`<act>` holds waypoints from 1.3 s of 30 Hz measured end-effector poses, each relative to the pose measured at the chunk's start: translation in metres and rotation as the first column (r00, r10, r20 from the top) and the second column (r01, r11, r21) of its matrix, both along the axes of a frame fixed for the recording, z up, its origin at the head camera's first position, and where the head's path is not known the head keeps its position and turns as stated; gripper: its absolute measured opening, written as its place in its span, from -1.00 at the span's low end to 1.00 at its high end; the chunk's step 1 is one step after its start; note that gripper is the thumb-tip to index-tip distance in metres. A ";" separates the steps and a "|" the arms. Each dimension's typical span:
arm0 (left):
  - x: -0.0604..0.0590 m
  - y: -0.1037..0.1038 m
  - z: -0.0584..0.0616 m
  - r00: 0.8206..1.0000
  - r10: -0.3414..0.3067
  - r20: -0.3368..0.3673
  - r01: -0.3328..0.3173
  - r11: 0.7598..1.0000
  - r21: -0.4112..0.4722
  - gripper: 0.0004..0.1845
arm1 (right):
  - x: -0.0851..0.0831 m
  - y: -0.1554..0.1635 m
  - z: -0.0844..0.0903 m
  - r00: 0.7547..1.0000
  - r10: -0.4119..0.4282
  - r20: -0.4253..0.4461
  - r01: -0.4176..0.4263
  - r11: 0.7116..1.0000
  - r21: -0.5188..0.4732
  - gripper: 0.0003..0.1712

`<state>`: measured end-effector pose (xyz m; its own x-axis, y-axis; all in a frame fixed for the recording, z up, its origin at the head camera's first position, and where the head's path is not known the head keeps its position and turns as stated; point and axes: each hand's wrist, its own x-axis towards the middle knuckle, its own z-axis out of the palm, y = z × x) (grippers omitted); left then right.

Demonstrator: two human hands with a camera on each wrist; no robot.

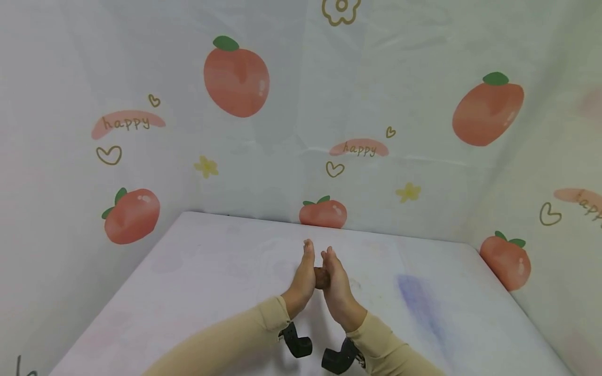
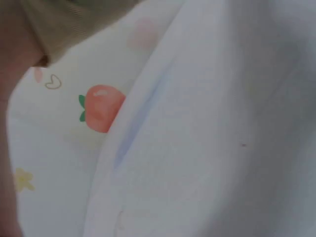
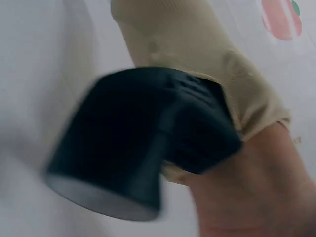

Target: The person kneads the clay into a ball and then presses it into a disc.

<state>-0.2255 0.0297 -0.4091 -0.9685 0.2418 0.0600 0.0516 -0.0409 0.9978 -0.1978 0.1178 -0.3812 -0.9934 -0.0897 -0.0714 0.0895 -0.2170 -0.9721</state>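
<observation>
Between the two palms, in the head view, sits a small brown lump (image 1: 322, 278), smooth and rounded like clay. My left hand (image 1: 301, 282) presses it from the left with its fingers straight and pointing up and away. From the right, my right hand (image 1: 337, 290) presses against it with straight fingers too. Both hands are above the white tabletop (image 1: 226, 261). The left wrist view has only a blurred bit of skin and a beige sleeve (image 2: 74, 24) at its left side. A beige sleeve and bare wrist (image 3: 252, 182) fill part of the right wrist view; the lump is hidden there.
Dark camera mounts (image 1: 297, 342) hang under both wrists; one mount (image 3: 128, 133) looms large in the right wrist view. A bluish smear (image 1: 420, 305) marks the tabletop at right. A white fruit-printed curtain (image 1: 282, 156) stands behind and beside the table.
</observation>
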 end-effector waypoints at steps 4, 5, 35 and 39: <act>0.002 0.002 -0.008 1.000 -0.015 0.007 0.015 1.000 0.002 -0.28 | -0.003 0.004 0.006 1.000 0.004 -0.019 -0.003 0.999 0.044 -0.17; 0.004 0.003 -0.010 1.000 -0.017 0.003 0.017 1.000 -0.003 -0.29 | -0.004 0.005 0.007 1.000 0.002 -0.025 -0.001 0.999 0.051 -0.19; 0.029 0.012 0.003 0.980 -0.123 -0.157 0.111 0.990 -0.087 -0.34 | -0.008 0.013 -0.010 0.999 -0.020 0.026 0.018 0.997 0.071 -0.18; 0.024 0.010 0.001 0.984 -0.093 -0.153 0.079 0.992 -0.094 -0.34 | -0.007 0.012 -0.007 1.000 -0.011 0.010 0.010 0.997 0.078 -0.18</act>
